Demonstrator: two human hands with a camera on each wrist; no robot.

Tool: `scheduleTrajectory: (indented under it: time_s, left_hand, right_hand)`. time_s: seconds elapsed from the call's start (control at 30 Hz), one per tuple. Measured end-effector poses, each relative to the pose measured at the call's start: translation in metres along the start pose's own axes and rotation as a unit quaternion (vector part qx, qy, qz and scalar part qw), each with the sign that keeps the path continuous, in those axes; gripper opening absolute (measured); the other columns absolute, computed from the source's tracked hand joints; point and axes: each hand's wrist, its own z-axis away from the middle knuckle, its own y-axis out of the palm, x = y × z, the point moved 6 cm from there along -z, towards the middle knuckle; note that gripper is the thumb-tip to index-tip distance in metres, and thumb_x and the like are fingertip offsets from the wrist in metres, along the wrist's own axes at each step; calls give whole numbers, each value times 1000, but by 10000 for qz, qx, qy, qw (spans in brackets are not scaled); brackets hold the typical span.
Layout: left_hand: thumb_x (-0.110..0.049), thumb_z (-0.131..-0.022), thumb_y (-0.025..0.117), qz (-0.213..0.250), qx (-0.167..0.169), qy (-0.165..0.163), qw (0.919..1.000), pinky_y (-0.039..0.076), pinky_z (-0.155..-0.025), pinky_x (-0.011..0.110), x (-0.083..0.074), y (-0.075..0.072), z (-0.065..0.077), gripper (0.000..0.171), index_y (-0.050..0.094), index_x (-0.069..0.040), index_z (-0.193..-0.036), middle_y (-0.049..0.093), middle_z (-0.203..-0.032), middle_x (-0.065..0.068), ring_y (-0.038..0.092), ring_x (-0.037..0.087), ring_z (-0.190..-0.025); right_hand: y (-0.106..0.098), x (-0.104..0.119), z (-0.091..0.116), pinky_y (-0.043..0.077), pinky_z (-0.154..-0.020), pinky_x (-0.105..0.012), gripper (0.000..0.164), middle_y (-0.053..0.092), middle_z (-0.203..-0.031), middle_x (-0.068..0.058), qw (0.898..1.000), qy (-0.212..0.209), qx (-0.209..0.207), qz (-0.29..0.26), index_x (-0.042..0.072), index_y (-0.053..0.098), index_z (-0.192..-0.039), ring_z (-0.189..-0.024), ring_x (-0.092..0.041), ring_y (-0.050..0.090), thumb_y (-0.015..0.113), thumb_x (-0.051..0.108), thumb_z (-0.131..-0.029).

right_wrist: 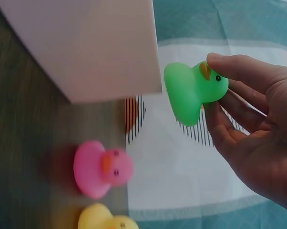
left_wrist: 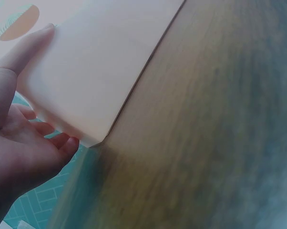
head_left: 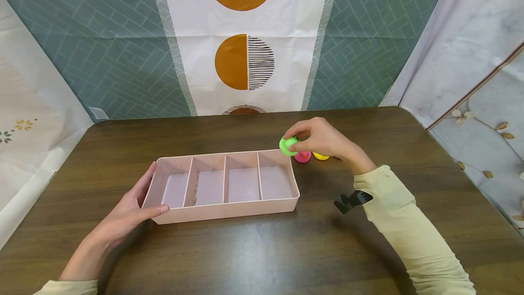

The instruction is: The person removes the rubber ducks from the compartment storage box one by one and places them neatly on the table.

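A pale pink box (head_left: 229, 211) with several compartments lies on the table, and nothing shows inside them. At its left end, my left hand (head_left: 131, 206) holds the wall, thumb on the near side and fingers round the end; the left wrist view has this hand (left_wrist: 26, 138) against the box (left_wrist: 91, 71). Between thumb and fingers, my right hand (head_left: 323, 138) pinches a green rubber duck (right_wrist: 191, 90) by its head, at the box's far right corner. Behind that hand, a pink rubber duck (right_wrist: 98, 169) and a yellow rubber duck (right_wrist: 98, 218) sit on the table.
The dark wooden table (head_left: 254, 258) reaches back to a patterned curtain (head_left: 123, 58). More light cloth (head_left: 487, 81) hangs on the right side. A black mount (head_left: 352, 200) is fixed at my right wrist over the table.
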Motion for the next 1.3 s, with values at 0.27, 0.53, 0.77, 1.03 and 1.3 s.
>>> scheduleTrajectory:
  time_s: [0.27, 0.53, 0.77, 1.03, 1.3]
  left_hand:
    - [-1, -86, 67, 0, -8, 21, 10000, 38, -83, 16, -1, 1, 0, 99, 0, -20, -157, 12, -153, 21, 33, 18, -115]
    - [-2, -86, 67, -38, -9, -26, 10000, 39, -83, 16, -1, 0, 0, 99, 0, -19, -157, 12, -154, 21, 33, 19, -115]
    - [-2, -86, 68, -39, -14, -16, 10000, 39, -83, 16, -1, 0, 0, 99, 0, -18, -157, 14, -153, 22, 35, 18, -115]
    - [-3, -86, 68, -65, -20, -32, 10000, 39, -83, 16, 1, -1, 0, 100, -1, -18, -157, 14, -153, 22, 35, 18, -115]
    - [-4, -86, 68, -103, -2, -59, 9999, 39, -83, 17, 1, -1, 0, 100, -1, -19, -157, 13, -153, 22, 33, 20, -116]
  right_hand:
    - [-18, -19, 4, 51, -78, -38, 25, 70, -103, -7, 9990, 311, -77, 311, 6, 73, -108, -91, -25, 61, 75, 11, -84]
    - [-38, -40, 11, 51, -75, -34, 27, 70, -105, -10, 9969, 619, -215, 441, 4, 72, -111, -88, -24, 61, 73, 13, -85]
    - [-55, -58, 22, 51, -75, -32, 32, 69, -106, -13, 9956, 792, -291, 414, 0, 70, -114, -87, -24, 63, 72, 17, -87]
    - [-73, -79, 37, 49, -73, -29, 35, 68, -108, -15, 9920, 1035, -484, 545, -1, 69, -115, -89, -24, 59, 72, 21, -88]
    - [-82, -100, 56, 41, -81, -38, 41, 68, -108, -13, 9852, 1467, -710, 528, 1, 69, -116, -99, -27, 53, 72, 30, -88]
